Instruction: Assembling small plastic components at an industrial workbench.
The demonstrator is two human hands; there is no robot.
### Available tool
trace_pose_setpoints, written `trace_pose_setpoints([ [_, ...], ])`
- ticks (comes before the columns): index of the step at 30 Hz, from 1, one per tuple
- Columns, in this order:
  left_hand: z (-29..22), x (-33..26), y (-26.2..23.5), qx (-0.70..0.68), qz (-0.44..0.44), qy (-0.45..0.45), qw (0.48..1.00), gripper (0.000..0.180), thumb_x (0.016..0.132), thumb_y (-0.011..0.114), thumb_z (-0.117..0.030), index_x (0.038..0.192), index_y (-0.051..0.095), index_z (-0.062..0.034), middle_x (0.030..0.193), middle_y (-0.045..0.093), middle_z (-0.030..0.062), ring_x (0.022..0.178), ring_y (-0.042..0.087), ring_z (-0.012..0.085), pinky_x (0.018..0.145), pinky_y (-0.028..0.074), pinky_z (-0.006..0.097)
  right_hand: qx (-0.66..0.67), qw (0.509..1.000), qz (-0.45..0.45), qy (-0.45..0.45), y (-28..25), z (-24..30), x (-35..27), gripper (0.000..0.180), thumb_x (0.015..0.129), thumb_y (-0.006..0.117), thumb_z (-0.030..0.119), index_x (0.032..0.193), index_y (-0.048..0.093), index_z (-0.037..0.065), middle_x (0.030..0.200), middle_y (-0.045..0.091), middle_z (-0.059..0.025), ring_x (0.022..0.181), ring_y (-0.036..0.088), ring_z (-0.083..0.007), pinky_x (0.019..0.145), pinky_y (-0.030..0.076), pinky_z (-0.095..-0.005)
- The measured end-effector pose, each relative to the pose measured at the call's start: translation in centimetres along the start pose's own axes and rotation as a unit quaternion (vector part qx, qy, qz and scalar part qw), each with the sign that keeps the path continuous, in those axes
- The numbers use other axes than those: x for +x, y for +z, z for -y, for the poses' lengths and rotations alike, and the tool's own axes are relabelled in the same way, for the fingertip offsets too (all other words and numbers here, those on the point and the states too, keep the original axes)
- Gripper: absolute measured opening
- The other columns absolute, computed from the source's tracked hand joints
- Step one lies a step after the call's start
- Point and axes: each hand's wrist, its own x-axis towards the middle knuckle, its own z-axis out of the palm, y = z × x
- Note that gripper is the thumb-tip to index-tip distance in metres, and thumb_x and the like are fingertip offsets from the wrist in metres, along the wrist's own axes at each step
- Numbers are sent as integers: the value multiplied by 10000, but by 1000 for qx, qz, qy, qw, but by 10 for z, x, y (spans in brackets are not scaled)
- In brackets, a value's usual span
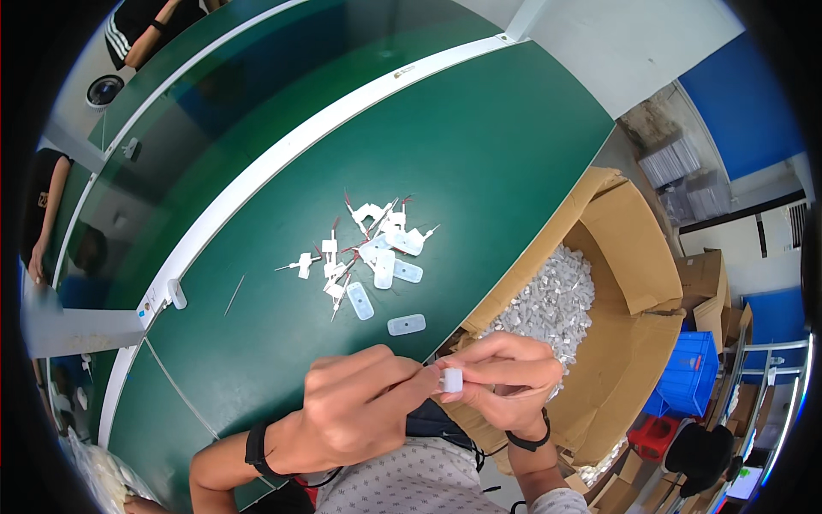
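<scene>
Close to my body, just off the front edge of the green table, my two hands meet at a small white plastic block (452, 380). My right hand (509, 377) pinches it between thumb and fingers. The fingers of my left hand (351, 403) are pressed together at its left end, partly hiding what they grip. Farther out lies a loose pile of small white connectors (330, 248) with short red and dark wires. Among and beside them are several translucent bluish-white oblong plastic pieces (360, 301); one separate oblong piece (407, 325) lies nearest my hands.
A large open cardboard box (629, 257) stands right of the table, holding many small whitish parts (548, 295). A thin rod (234, 295) lies left of the pile. A white rail (257, 176) crosses the table. Beyond are blue crates (689, 373), a red stool (653, 437) and other people's arms (141, 51).
</scene>
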Motion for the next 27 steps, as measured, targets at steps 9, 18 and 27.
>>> trace_pose_setpoints([
  [9, 4, 12, 6, -45, 20, -39, 998, 301, 616, 701, 126, 894, 738, 15, 800, 699, 82, 592, 640, 201, 475, 490, 300, -49, 998, -29, -10, -4, -2, -1, 272, 744, 857, -21, 1007, 786, -7, 952, 751, -157, 753, 725, -178, 637, 571, -251],
  [18, -1, 16, -1, -48, 25, -82, 995, 352, 608, 644, 163, 900, 751, -2, 797, 723, 92, 614, 685, 220, 510, 520, 304, -16, 1000, -24, -12, -7, 4, 3, 305, 757, 844, -32, 1053, 775, -2, 979, 749, -150, 759, 719, -159, 612, 569, -235],
  [27, -5, 11, -5, -24, 9, -79, 997, 305, 628, 669, 128, 877, 775, -11, 730, 697, 69, 545, 660, 181, 455, 472, 271, -11, 1000, -6, -19, -6, -4, 2, 347, 710, 844, -72, 1044, 782, 1, 980, 749, -155, 780, 728, -190, 654, 578, -260],
])
